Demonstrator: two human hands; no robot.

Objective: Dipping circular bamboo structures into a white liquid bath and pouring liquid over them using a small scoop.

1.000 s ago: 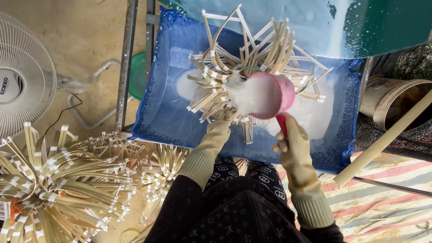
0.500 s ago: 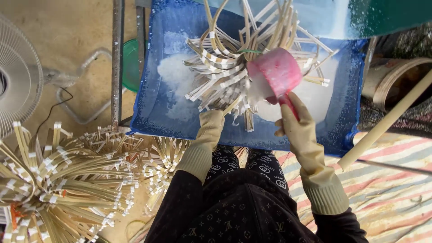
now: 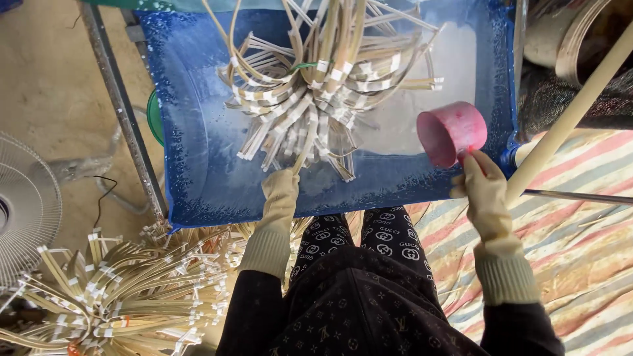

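Right now L hand (image 3: 282, 188) pinches the cane bundle (image 3: 323, 86) stem at 6 o'clock in the blue tray (image 3: 198, 158). R hand (image 3: 484, 188), fingers closed on the pink scoop (image 3: 452, 132) handle, sits at 3 o'clock. Best to keep bundle steady, scoop level w/ mouth over tray.

The scene is being viewed by a single head-worn camera, looking steeply down from close above. The blue tray (image 3: 198, 171) is being framed at the top, the person's lap at the bottom, the fan (image 3: 26, 211) at the left edge.
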